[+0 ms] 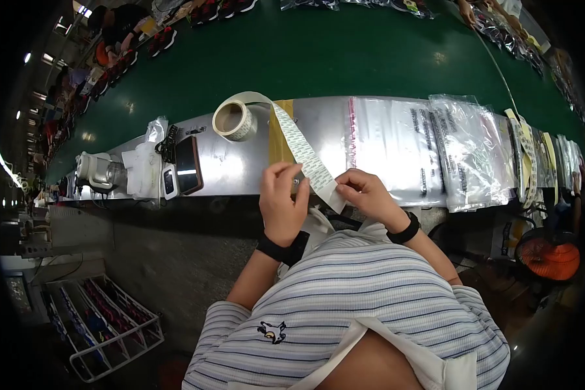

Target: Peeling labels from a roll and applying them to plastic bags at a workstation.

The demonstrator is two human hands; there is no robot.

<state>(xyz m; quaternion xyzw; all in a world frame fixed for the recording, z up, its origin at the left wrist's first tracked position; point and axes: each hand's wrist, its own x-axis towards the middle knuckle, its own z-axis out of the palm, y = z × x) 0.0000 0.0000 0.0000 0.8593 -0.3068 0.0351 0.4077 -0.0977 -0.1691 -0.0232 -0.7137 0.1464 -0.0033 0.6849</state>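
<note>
A roll of stickers (234, 121) stands on the metal tabletop. From it a long pale backing strip with rows of small green-printed labels (300, 147) runs toward me, and its bare end hangs at the table's front edge. My right hand (369, 196) pinches this strip near its end between thumb and fingertips. Just left of the strip, my left hand (283, 203) is raised with bent fingers, thumb and forefinger apart. Whether a small label sticks to its fingertips is too small to tell.
Clear plastic bags (396, 149) lie stacked to the right. Yellow tape (281, 133) crosses the table under the strip. A phone (188, 166) and a white tape dispenser (97, 172) are leftward. Beyond runs a green conveyor belt (331, 52); an orange fan (547, 255) stands right.
</note>
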